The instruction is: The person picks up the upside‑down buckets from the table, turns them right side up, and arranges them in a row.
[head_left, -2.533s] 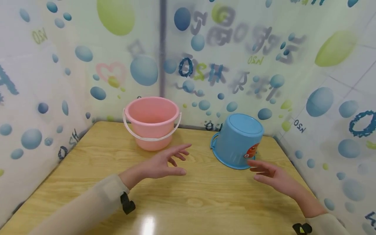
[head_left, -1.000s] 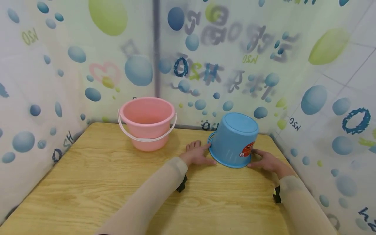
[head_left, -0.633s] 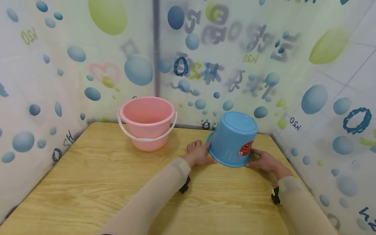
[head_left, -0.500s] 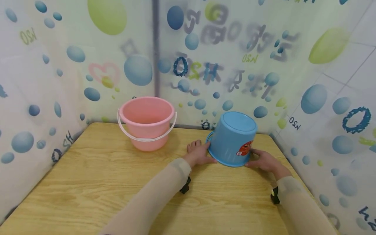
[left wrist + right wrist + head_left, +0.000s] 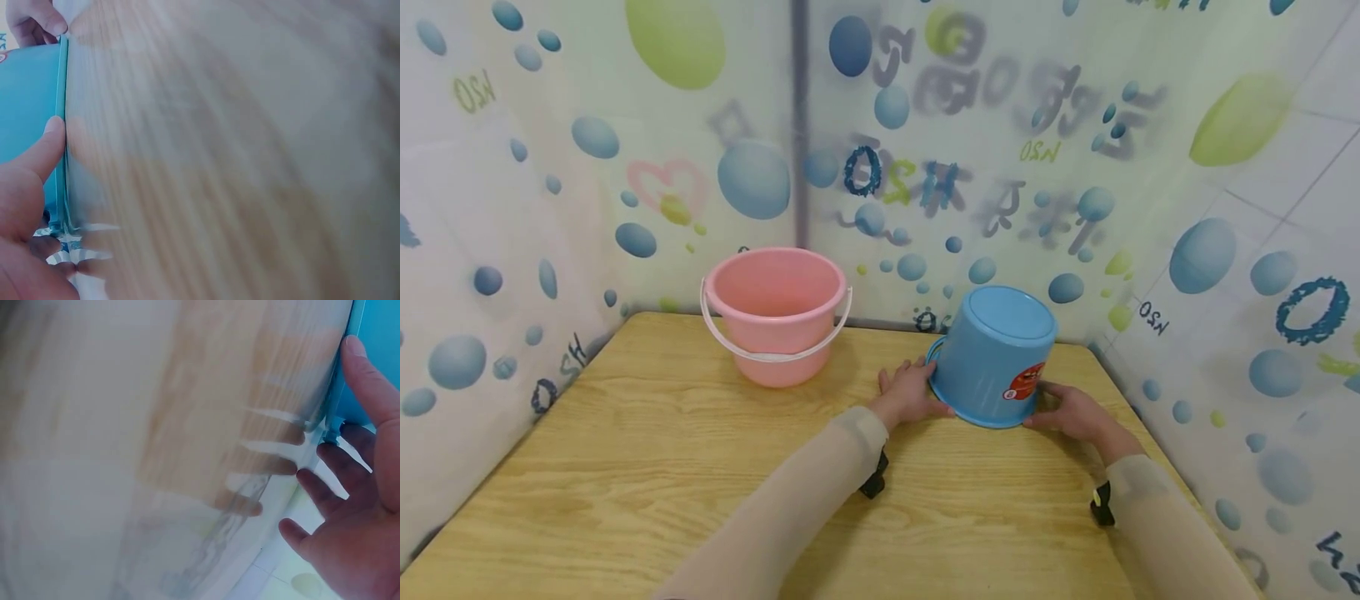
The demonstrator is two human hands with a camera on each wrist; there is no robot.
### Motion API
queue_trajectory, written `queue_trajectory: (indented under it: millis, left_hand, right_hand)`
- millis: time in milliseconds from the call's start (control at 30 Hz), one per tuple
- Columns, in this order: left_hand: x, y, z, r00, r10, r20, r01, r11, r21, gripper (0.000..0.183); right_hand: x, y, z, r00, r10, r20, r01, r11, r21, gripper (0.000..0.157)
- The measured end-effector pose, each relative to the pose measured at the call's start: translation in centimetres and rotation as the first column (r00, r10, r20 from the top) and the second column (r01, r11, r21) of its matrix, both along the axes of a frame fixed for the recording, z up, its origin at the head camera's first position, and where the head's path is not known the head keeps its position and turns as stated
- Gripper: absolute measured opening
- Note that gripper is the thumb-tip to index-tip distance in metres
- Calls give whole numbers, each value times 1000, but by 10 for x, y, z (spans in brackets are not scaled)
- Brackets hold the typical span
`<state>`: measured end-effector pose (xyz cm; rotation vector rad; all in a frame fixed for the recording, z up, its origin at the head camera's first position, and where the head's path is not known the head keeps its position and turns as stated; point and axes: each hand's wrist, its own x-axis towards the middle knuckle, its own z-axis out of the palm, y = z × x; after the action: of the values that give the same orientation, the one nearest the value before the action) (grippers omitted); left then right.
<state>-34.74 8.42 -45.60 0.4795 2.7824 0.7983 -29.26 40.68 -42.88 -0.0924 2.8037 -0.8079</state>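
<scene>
In the head view, a blue bucket [image 5: 988,358] is sitting bottom-up on the right side of the wooden table [image 5: 662,433], toward the back, its red sticker [image 5: 1024,381] facing front right. The person's left hand [image 5: 910,393] is touching the rim on the left, thumb in front, fingers fanning out wide near the blue handle [image 5: 934,348]. The right hand [image 5: 1078,414] is resting against the lower right side, thumb at the rim. Over to the left, a pink bucket [image 5: 784,337] is standing upright, apart from the left hand, its white handle [image 5: 782,357] hanging across the front. Pale sleeves [image 5: 790,500] are covering both arms.

In the left wrist view, the left thumb is lying straight along the blue rim; the other fingers are partly hiding below. The right hand is showing at the bucket's far side.

In the right wrist view, the right hand is lying spread wide, its thumb tip touching the rim. I can't tell how firmly either hand is pressing. The glossy table is mirroring the fingers.
</scene>
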Motion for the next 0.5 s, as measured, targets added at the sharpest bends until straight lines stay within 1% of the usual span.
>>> queue_trajectory:
  millis: [200, 400, 500]
  left_hand:
    - [-5, 0, -4, 1000, 13, -8, -13, 998, 57, 105]
    - [-3, -7, -3, 999, -2, -36, 6, 992, 130, 105]
    - [-1, -12, 0, 999, -15, -38, 22, 982, 188, 104]
  right_hand:
    - [-1, -1, 3, 1000, -17, 4, 17, 1000, 2, 105]
    - [2, -1, 6, 1000, -21, 1, 21, 1000, 15, 107]
    - [5, -2, 7, 1000, -10, -14, 10, 1000, 10, 107]
